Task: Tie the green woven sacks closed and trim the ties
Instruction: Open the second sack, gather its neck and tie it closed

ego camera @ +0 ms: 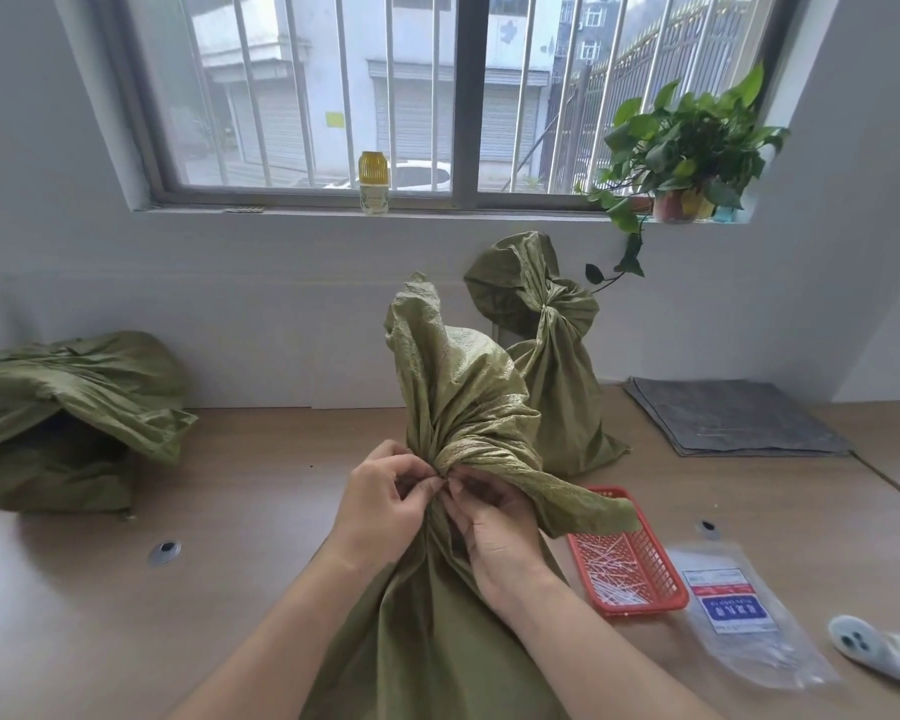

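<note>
Sack (pixel 458 407) upright on counter (pixel 261 511), neck bunched. Left hand (pixel 380 501) and right hand (pixel 494 532) both pinched on the gather. Fabric looks soft, slippery, springy; best held tight just below the bunch.

Plain workroom: barred window (pixel 365 90), wooden desk (pixel 261 511).

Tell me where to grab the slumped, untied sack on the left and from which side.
Probably grip the untied sack at its loose mouth folds, on its right end facing the table's middle. Come from the right and above: the fabric there flops open, and the wall blocks the rear.
</note>
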